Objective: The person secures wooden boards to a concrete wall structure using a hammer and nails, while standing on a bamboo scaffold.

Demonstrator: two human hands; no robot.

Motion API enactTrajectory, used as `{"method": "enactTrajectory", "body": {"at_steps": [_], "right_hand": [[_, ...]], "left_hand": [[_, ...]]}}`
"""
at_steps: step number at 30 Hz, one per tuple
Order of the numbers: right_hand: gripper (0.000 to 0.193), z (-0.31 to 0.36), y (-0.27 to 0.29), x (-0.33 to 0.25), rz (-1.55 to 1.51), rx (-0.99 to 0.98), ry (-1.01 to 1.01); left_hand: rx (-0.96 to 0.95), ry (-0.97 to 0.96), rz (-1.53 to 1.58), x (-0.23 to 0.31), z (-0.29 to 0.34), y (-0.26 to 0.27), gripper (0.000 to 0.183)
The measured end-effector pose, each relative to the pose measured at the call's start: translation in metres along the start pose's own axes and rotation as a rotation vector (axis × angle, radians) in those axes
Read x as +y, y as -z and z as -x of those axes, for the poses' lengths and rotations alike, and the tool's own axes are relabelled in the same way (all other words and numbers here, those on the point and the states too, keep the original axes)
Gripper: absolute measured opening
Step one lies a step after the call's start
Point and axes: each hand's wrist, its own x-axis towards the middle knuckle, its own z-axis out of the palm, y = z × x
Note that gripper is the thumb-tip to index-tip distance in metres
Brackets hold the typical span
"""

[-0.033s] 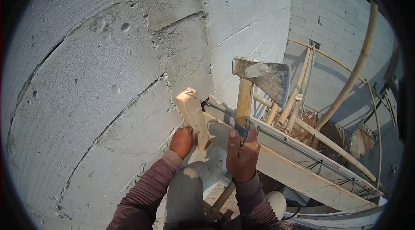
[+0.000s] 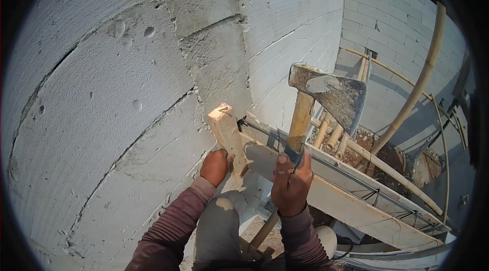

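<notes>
My left hand (image 2: 215,167) is closed around the lower part of a short squared wooden block (image 2: 227,132), which leans against the pale block wall. A bent nail (image 2: 223,110) shows on the block's sunlit top end. In my right hand (image 2: 292,187) is a hatchet (image 2: 333,92), gripped by its wooden handle and raised upright to the right of the block. Its broad, worn blade faces right, apart from the wood. A dark band wraps the handle just above my fingers.
A grey concrete column strip (image 2: 216,62) divides the block wall (image 2: 97,97). From the corner, a long board form (image 2: 356,207) with steel bars (image 2: 402,211) inside runs to the lower right. Bamboo poles (image 2: 415,87) stand and lie beyond it.
My right hand has shifted slightly right and up, and the hatchet has swung right, tilting its handle. My left hand and the wooden block have stayed in place.
</notes>
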Motion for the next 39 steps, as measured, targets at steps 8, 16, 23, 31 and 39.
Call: {"method": "enactTrajectory", "body": {"at_steps": [8, 16, 23, 31, 39], "right_hand": [[0.038, 0.010, -0.020, 0.020, 0.237, -0.098, 0.069], [0.042, 0.008, 0.006, -0.024, -0.292, 0.261, 0.214], [0.043, 0.014, -0.028, 0.044, 0.147, -0.027, 0.081], [0.037, 0.000, 0.019, -0.028, -0.152, 0.292, 0.281], [0.042, 0.012, -0.031, 0.038, 0.360, -0.225, 0.024]], "left_hand": [[0.004, 0.000, 0.032, 0.011, -0.004, -0.002, 0.032], [0.000, 0.001, -0.006, -0.002, -0.004, -0.002, 0.031], [-0.017, -0.018, 0.025, 0.013, -0.006, -0.004, 0.030], [-0.003, -0.006, 0.000, 0.005, -0.003, 0.003, 0.029], [-0.006, -0.006, 0.037, 0.008, -0.005, -0.004, 0.028]]}}
